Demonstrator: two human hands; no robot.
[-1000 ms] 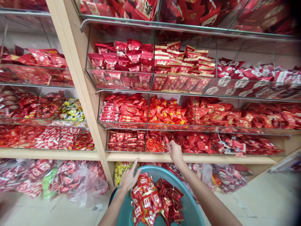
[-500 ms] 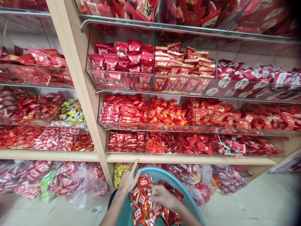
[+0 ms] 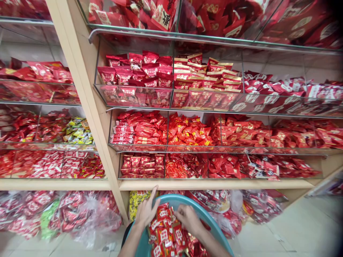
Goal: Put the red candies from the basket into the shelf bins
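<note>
The right hand (image 3: 190, 219) has come down from the lowest shelf, where it was a second ago, and is now over the blue-green basin (image 3: 177, 200). Its fingers are curled in; from here I can't tell whether they hold anything. The left hand (image 3: 146, 210) has stayed at the basin's left rim, thumb and forefinger spread apart, the forefinger pointing toward the shelf.

Red packets (image 3: 164, 235) with pale labels are heaped in the basin, on its left side, while darker red packets (image 3: 197, 246) lie at the right, partly under the right arm.

Just beyond the basin, a wooden shelf edge (image 3: 214, 184) fronts a row of clear-walled compartments, one holding small orange-red packets (image 3: 175, 169). More shelves of mostly red packets rise above. Beneath are a yellow bag (image 3: 139, 202) and clear plastic bags (image 3: 92, 217), on a pale tiled floor (image 3: 292, 232).
</note>
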